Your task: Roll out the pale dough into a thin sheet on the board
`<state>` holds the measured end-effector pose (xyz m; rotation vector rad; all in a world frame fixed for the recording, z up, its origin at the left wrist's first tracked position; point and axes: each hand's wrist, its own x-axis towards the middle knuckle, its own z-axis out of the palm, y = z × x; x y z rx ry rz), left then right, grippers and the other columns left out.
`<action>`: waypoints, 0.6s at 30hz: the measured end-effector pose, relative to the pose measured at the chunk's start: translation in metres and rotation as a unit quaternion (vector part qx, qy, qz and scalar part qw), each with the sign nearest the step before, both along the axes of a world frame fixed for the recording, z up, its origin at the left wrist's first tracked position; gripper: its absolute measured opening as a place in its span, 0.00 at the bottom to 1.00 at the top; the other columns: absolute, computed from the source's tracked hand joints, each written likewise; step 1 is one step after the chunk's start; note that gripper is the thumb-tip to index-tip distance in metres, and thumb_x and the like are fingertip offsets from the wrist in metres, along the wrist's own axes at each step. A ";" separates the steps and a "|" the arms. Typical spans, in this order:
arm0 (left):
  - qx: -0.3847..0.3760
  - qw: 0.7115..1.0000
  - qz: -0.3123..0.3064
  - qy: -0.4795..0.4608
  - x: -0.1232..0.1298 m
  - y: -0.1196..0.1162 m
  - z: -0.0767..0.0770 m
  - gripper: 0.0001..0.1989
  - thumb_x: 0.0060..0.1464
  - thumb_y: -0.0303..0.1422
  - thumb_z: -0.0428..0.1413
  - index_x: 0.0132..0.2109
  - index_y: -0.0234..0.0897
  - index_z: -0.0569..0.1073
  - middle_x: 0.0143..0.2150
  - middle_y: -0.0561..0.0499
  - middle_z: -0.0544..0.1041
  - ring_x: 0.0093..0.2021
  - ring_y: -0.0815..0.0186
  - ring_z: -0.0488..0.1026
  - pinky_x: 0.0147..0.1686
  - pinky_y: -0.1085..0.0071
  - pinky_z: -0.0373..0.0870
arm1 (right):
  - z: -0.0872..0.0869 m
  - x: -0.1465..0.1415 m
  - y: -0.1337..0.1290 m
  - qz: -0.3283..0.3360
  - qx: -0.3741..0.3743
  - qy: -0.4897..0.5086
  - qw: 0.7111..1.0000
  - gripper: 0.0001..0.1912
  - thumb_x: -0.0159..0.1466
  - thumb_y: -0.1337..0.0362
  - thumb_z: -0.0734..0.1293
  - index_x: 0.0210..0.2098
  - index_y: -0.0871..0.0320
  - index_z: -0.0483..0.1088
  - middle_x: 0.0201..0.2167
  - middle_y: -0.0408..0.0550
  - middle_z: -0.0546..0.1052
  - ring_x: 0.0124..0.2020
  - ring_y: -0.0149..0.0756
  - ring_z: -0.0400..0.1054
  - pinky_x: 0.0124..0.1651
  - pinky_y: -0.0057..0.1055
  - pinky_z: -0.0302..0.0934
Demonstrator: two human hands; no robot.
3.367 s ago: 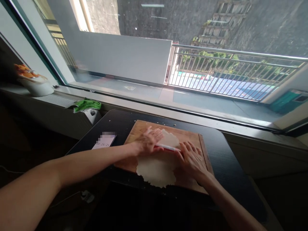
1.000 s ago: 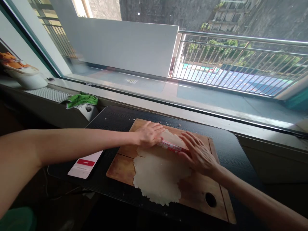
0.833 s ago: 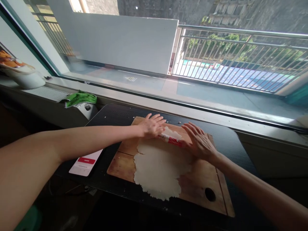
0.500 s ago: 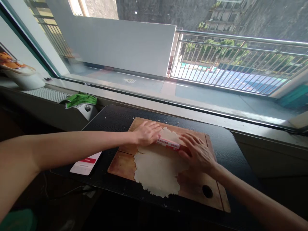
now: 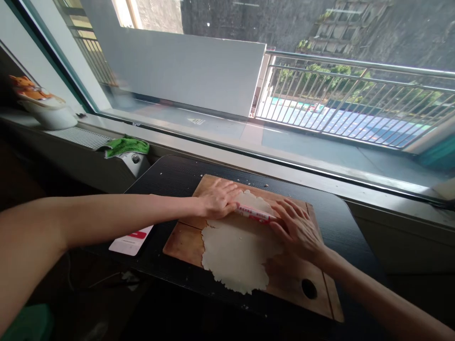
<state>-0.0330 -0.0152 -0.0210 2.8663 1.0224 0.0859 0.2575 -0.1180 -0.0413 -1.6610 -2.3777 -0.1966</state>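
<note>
A flat, ragged-edged sheet of pale dough (image 5: 241,251) covers much of a wooden cutting board (image 5: 183,244). Across its far part lies a short rolling pin (image 5: 254,213) with a red and white printed wrap. My left hand (image 5: 219,198) is over the pin's left end, fingers stretched forward and thumb along the near side. Over the right end rests my right hand (image 5: 296,227), its fingers slightly spread and its thumb behind the pin. Both palms hide the ends of the pin.
The board lies on a black table (image 5: 170,173) dotted with small crumbs. A white and red card or packet (image 5: 130,242) is under my left forearm. Beyond stand the window sill, a green cloth (image 5: 127,147) and a white pot (image 5: 50,111) with an orange figure.
The view has shifted slightly, so everything sits a little further right. Both hands stay on the rolling pin, at nearly the same place on the dough.
</note>
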 end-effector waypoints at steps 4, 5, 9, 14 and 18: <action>-0.017 1.000 -0.004 -0.003 0.002 0.000 0.000 0.30 0.68 0.46 0.41 0.70 0.38 0.61 0.72 0.43 0.60 0.72 0.53 0.54 0.69 0.49 0.46 | 0.000 -0.002 -0.003 -0.005 0.012 -0.011 1.000 0.27 0.71 0.49 0.54 0.60 0.53 0.70 0.63 0.54 0.71 0.68 0.52 0.56 0.66 0.52 0.53; -0.021 1.000 0.017 -0.001 0.009 0.011 0.003 0.29 0.68 0.45 0.39 0.70 0.38 0.61 0.73 0.43 0.60 0.72 0.53 0.53 0.69 0.48 0.46 | 0.003 -0.003 0.011 -0.036 0.003 -0.012 0.999 0.27 0.71 0.49 0.53 0.61 0.53 0.69 0.63 0.55 0.70 0.68 0.52 0.56 0.66 0.53 0.53; -0.018 0.990 0.137 0.013 0.042 0.055 0.015 0.28 0.69 0.38 0.38 0.70 0.32 0.58 0.74 0.41 0.56 0.74 0.53 0.49 0.70 0.47 0.44 | 0.019 -0.004 0.072 -0.176 -0.059 -0.006 0.983 0.31 0.72 0.51 0.50 0.66 0.60 0.63 0.69 0.60 0.62 0.70 0.54 0.52 0.67 0.53 0.53; -0.056 0.995 0.076 0.042 0.027 0.030 0.010 0.29 0.69 0.39 0.36 0.71 0.34 0.57 0.74 0.43 0.55 0.74 0.56 0.48 0.70 0.50 0.45 | 0.010 -0.004 0.043 -0.103 -0.088 -0.030 0.990 0.31 0.72 0.48 0.48 0.65 0.54 0.64 0.68 0.54 0.64 0.71 0.50 0.53 0.66 0.51 0.55; -0.068 0.996 0.049 0.038 0.019 0.014 0.006 0.30 0.69 0.42 0.36 0.71 0.36 0.58 0.74 0.43 0.55 0.74 0.55 0.50 0.70 0.48 0.46 | 0.002 -0.006 0.023 -0.064 -0.066 -0.048 0.995 0.32 0.72 0.46 0.48 0.65 0.53 0.64 0.68 0.53 0.65 0.71 0.49 0.51 0.68 0.50 0.53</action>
